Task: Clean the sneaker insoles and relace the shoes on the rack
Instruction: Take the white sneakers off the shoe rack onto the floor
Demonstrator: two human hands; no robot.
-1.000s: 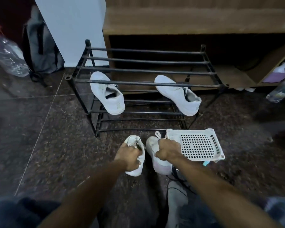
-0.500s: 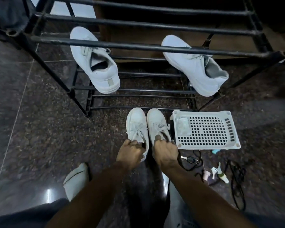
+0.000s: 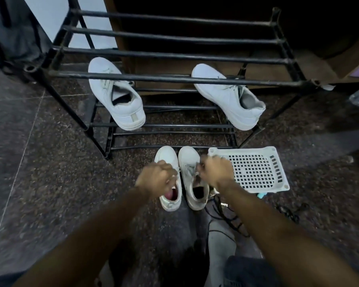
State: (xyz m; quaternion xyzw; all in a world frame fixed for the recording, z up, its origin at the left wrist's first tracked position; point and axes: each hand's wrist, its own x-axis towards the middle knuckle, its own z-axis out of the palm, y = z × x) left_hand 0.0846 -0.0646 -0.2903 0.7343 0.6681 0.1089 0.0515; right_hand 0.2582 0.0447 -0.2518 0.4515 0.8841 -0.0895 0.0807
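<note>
From the head view, both my forearms reach forward and down to 2 small white sneakers standing side by side on the floor in front of the black rack. My left hand hovers curled over the left small sneaker; motion blur hides whether that grip holds anything. My right hand is curled over the laces of the right small sneaker; again I cannot tell. 2 larger white sneakers rest on the rack's lower bars. A white perforated basket lies just right of my right hand.
</note>
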